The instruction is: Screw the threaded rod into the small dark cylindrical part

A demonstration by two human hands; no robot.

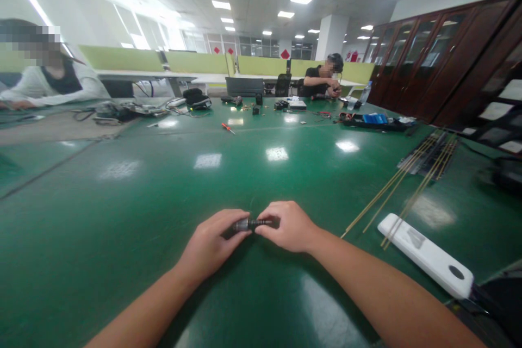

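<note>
Both my hands meet over the green table, holding a small dark cylindrical part between them. My left hand pinches its left end with curled fingers. Around the right end, my right hand is closed, thumb and fingers on the piece. The part lies level, just above or on the tabletop; I cannot tell which. Its ends are hidden in my fingers.
A white flat device lies to the right, with several thin brass rods slanting away from it. A red screwdriver lies farther off. Tools and cables clutter the far edge. One person sits at far left, another at the back.
</note>
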